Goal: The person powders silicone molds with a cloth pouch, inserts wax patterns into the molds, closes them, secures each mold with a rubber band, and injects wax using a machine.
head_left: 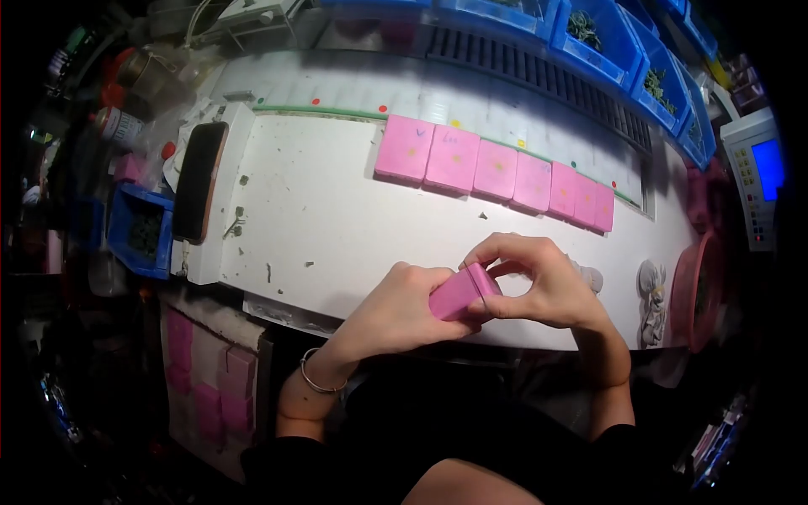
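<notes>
Above the front edge of the white worktop (320, 202), I hold a small pink block (455, 295) in both hands. My left hand (389, 313) wraps round its left end, thumb on top. The fingers and thumb of my right hand (543, 282) pinch its right end, where a thin dark band or seam crosses the block. Which of the two it is, I cannot tell. Beyond my hands, several flat pink blocks (495, 168) lie side by side in a slanting row, some with faint pen marks and yellowish spots.
A phone (200, 181) rests at the left, beside a blue bin (139, 227). More blue bins (589, 50) with green pieces stand at the back right. A device with a blue screen (766, 168), a pink round container (697, 290) and a small figurine (652, 303) are on the right.
</notes>
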Demonstrator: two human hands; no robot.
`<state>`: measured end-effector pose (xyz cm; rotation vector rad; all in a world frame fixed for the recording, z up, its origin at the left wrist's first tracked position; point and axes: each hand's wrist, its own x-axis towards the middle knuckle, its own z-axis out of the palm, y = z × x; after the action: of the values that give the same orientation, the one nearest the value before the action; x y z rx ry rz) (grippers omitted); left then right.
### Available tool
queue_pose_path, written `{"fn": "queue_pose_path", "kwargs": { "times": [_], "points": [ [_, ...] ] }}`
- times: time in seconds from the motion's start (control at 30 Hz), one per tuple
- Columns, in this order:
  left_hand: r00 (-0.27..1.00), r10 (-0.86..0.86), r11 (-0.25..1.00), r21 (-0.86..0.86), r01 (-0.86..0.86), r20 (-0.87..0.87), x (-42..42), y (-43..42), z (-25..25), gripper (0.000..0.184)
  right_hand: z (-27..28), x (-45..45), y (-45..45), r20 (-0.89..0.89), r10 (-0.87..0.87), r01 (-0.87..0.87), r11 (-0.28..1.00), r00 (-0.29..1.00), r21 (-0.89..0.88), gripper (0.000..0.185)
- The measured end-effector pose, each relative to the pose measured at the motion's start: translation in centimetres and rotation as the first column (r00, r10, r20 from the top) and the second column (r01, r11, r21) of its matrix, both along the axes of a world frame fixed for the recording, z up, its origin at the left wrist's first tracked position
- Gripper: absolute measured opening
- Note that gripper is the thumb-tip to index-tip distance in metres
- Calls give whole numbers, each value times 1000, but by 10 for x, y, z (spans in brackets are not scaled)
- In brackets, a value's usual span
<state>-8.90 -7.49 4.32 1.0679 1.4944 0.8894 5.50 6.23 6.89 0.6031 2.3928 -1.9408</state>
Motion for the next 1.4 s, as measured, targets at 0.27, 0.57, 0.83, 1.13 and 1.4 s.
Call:
{"fn": "queue_pose_path", "kwargs": {
  "times": [0.27, 0.57, 0.83, 1.13, 1.4],
  "points": [
    [964, 98, 989, 81, -122, 248, -15, 0, -6, 37, -7, 3, 21, -56, -146, 116, 924, 988, -366, 26],
    [610, 576, 672, 109, -732, 545, -146, 30, 0, 33, -24, 36, 23, -61, -183, 190, 861, 981, 473, 25],
    [418, 842, 537, 461, -706, -341, -323, 97, -46, 34, -43, 72, 5, 69, -242, 140, 747, 968, 650, 48],
    [156, 471, 810, 355, -467, -868, -328, 113, -38, 49, -58, 85, 9, -142, -216, 234, 499, 966, 835, 35],
    [351, 581, 794, 605, -49, -734, -153, 55, -34, 30, -59, 112, 11, -169, -448, 324, 297, 878, 898, 38]
  ]
}}
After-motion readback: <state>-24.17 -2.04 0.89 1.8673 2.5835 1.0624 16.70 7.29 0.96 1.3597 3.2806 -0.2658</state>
